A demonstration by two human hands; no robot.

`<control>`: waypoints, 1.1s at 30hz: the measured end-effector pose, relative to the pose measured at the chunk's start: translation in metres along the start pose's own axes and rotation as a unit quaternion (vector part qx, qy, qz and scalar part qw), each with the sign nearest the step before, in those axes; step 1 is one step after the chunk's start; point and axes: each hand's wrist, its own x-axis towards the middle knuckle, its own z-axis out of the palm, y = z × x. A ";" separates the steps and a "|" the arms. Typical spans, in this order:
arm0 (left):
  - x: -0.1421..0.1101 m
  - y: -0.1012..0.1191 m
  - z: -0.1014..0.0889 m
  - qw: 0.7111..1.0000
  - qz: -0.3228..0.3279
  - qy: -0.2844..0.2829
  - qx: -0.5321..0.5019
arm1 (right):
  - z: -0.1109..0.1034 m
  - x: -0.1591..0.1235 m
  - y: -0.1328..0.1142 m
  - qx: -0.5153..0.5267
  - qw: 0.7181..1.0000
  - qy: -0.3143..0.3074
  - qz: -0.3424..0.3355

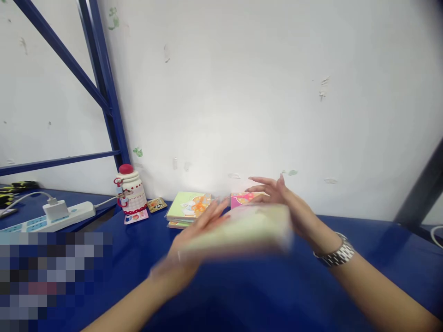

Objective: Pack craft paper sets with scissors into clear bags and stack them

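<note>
left grip [183, 251]: is curving up behind the left end of the block, its fingers [207, 214] spreading toward the upper edge; blur is hiding whether it is closed on the block.
right grip [273, 196]: is standing open, fingers fanned, palm turned toward the block's right end; it is just beside that end, and whether it is touching I cannot tell.
block [235, 230]: flat, pale, blurred, is sitting between the two grips and above the tabletop; its kind cannot be told. Its position suggests both grips are framing it, the left bearing it and the right steadying it.
watch [335, 252]: is sitting on the wrist behind the right grip.
tabletop [374, 235]: blue, is lying below both grips.
book stack [188, 207]: is lying beyond the left grip, against the wall [224, 92].
pink book [245, 198]: is lying just beyond the right grip's fingers, seemingly set back from the hands' working space.
bottle [129, 189]: red-capped, is standing well left of the left grip, beside a card [136, 216] and a gold packet [157, 204].
power strip [58, 216]: is lying farther left, with a charger [55, 210] plugged in, apparently kept away from the hands.
</note>
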 end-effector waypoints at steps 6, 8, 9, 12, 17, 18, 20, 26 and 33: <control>0.018 0.015 -0.005 0.967 -0.027 0.004 -0.255 | -0.001 -0.002 -0.004 -0.060 0.998 -0.008 -0.028; 0.020 0.012 -0.008 0.947 -0.069 0.005 -0.313 | 0.001 -0.005 -0.008 -0.071 0.997 -0.034 -0.017; 0.020 0.010 -0.009 0.939 -0.093 0.003 -0.330 | 0.003 -0.007 -0.010 -0.071 0.996 -0.050 -0.013; 0.019 0.002 -0.010 0.922 -0.179 -0.013 -0.343 | 0.005 -0.013 -0.017 -0.093 0.990 -0.095 -0.041; 0.008 -0.011 -0.003 0.895 -0.273 -0.055 -0.348 | 0.001 -0.028 -0.031 -0.273 0.938 -0.187 -0.103; 0.005 -0.015 0.000 0.886 -0.289 -0.067 -0.357 | 0.001 -0.030 -0.034 -0.321 0.922 -0.186 -0.108; 0.000 -0.022 0.007 0.868 -0.316 -0.090 -0.372 | 0.005 -0.033 -0.039 -0.401 0.889 -0.171 -0.142; -0.005 -0.025 0.026 0.884 -0.354 -0.119 -0.280 | 0.013 -0.034 -0.047 -0.447 0.849 -0.185 -0.213; 0.011 -0.032 0.006 0.985 -0.154 0.028 0.070 | -0.018 -0.039 -0.034 -0.289 0.955 0.054 -0.021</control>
